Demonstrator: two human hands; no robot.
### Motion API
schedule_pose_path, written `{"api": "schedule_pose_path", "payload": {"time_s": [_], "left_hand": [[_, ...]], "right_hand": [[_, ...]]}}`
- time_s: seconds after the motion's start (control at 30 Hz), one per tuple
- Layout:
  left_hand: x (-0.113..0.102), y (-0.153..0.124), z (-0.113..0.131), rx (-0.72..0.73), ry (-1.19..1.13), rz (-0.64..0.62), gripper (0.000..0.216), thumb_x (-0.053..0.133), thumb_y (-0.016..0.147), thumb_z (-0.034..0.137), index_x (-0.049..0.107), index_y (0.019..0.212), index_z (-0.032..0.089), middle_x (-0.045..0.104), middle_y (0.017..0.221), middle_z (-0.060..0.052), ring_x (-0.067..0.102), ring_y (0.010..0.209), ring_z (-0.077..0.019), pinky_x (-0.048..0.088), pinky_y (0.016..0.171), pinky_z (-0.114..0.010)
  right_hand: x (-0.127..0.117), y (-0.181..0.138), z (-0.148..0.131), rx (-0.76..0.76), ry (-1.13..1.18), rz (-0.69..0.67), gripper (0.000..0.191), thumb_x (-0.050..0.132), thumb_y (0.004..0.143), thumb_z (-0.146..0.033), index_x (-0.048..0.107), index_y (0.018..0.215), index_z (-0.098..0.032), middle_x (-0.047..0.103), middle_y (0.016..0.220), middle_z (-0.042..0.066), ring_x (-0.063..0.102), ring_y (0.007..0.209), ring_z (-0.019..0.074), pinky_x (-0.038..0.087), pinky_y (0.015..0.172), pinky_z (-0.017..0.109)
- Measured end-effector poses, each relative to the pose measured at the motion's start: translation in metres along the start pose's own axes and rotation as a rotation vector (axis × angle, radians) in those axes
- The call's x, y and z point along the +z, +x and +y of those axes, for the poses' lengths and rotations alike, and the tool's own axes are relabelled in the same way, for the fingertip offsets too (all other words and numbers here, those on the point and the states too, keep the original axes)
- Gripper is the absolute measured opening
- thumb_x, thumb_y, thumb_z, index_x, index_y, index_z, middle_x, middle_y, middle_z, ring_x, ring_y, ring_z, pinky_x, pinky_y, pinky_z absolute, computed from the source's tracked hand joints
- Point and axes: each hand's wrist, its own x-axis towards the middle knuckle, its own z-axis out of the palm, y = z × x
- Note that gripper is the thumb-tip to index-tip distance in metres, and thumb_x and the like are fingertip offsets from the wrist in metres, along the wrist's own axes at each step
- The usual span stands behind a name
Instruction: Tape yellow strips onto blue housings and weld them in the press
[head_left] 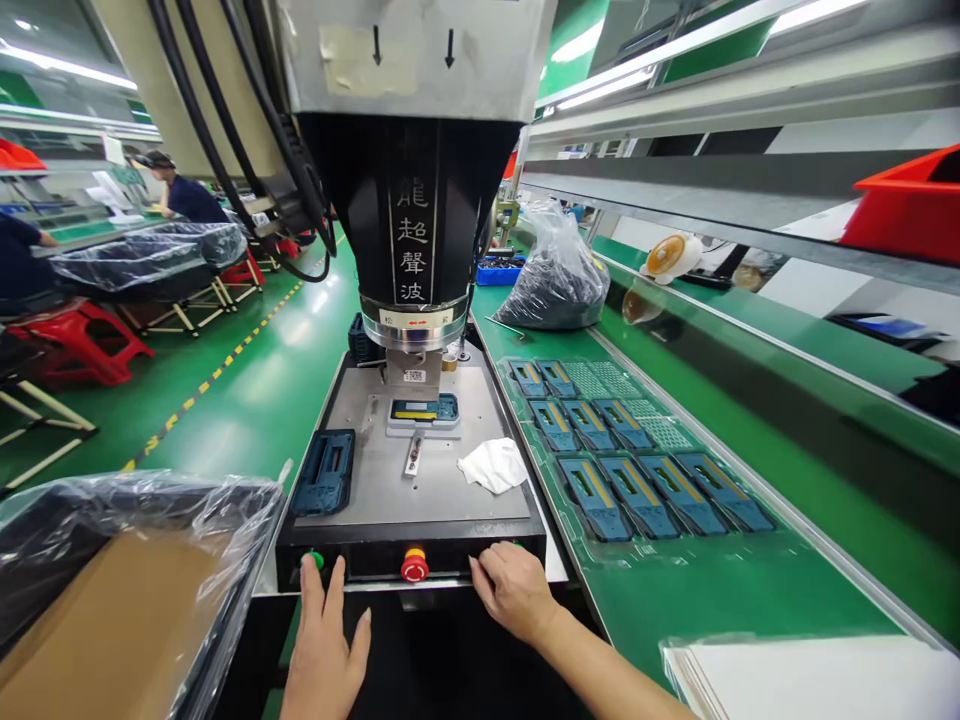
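Observation:
My left hand (326,645) has its fingers stretched out and apart, the fingertips at the green button (316,560) on the left of the black control panel (367,560). At the panel's right end my right hand (514,590) is curled, its fingers over a second green button that is mostly hidden. A red emergency stop button (414,565) sits between the hands. Above stands an ultrasonic welding machine (412,220), its metal horn (413,372) directly over a blue plastic housing (447,407) with a yellow strip, seated in a light fixture (424,430). Whether they touch, I cannot tell.
Another blue housing (324,472) and a white cloth (493,465) lie on the metal plate. Several housings with yellow strips (592,425) stand in rows on the green bench, right. A plastic-lined bin (120,600) is at left, a filled plastic bag (559,275) behind.

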Motion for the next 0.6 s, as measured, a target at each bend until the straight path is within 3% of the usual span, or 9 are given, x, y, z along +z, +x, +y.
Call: {"api": "schedule_pose_path", "payload": {"time_s": [0.17, 0.23, 0.37, 0.47, 0.53, 0.6], "left_hand": [[-0.008, 0.000, 0.002, 0.006, 0.014, -0.048, 0.071, 0.048, 0.085, 0.046, 0.025, 0.146, 0.018, -0.014, 0.158, -0.007, 0.004, 0.144, -0.0344, 0.032, 0.110, -0.051], [-0.013, 0.000, 0.003, 0.004, -0.034, -0.049, 0.071, 0.051, 0.083, 0.046, 0.029, 0.145, 0.019, -0.009, 0.159, -0.008, 0.010, 0.143, -0.0364, 0.034, 0.109, -0.052], [-0.021, -0.001, 0.003, -0.053, -0.194, 0.049, 0.065, 0.056, 0.080, 0.047, 0.042, 0.138, 0.021, 0.020, 0.156, -0.012, 0.035, 0.134, -0.0367, 0.042, 0.104, -0.049], [-0.018, -0.007, 0.000, 0.010, -0.211, 0.169, 0.051, 0.052, 0.082, 0.045, 0.052, 0.125, 0.016, 0.044, 0.139, -0.015, 0.043, 0.128, -0.0323, 0.037, 0.108, -0.048], [-0.009, -0.013, -0.005, 0.041, -0.225, 0.120, 0.043, 0.051, 0.084, 0.043, 0.056, 0.118, 0.017, 0.054, 0.128, -0.014, 0.048, 0.123, -0.0296, 0.037, 0.107, -0.046], [0.004, -0.020, -0.011, 0.030, -0.255, -0.035, 0.038, 0.051, 0.084, 0.042, 0.060, 0.114, 0.020, 0.059, 0.122, -0.012, 0.052, 0.118, -0.0282, 0.039, 0.105, -0.044]], "right_hand": [[0.000, -0.002, 0.002, -0.018, 0.033, 0.046, 0.032, 0.044, 0.090, -0.018, 0.049, 0.059, -0.020, 0.050, 0.056, 0.002, 0.045, 0.055, 0.0152, 0.031, 0.058, 0.030], [-0.001, -0.003, 0.002, -0.013, 0.063, 0.064, 0.031, 0.044, 0.090, -0.018, 0.049, 0.059, -0.020, 0.049, 0.057, 0.002, 0.045, 0.056, 0.0151, 0.031, 0.058, 0.030], [-0.004, -0.004, 0.002, -0.017, 0.172, 0.139, 0.030, 0.047, 0.089, -0.019, 0.051, 0.059, -0.019, 0.048, 0.055, 0.000, 0.043, 0.053, 0.0137, 0.028, 0.056, 0.028], [-0.005, -0.005, 0.003, -0.017, 0.220, 0.217, 0.031, 0.048, 0.089, -0.020, 0.050, 0.058, -0.020, 0.045, 0.052, -0.001, 0.042, 0.051, 0.0135, 0.027, 0.055, 0.029], [-0.005, -0.004, 0.004, -0.011, 0.231, 0.252, 0.032, 0.047, 0.089, -0.019, 0.049, 0.057, -0.020, 0.044, 0.051, -0.001, 0.041, 0.050, 0.0137, 0.027, 0.054, 0.029], [-0.005, -0.003, 0.005, -0.001, 0.238, 0.269, 0.033, 0.047, 0.089, -0.019, 0.048, 0.056, -0.020, 0.043, 0.051, -0.001, 0.041, 0.050, 0.0136, 0.027, 0.054, 0.029]]}}
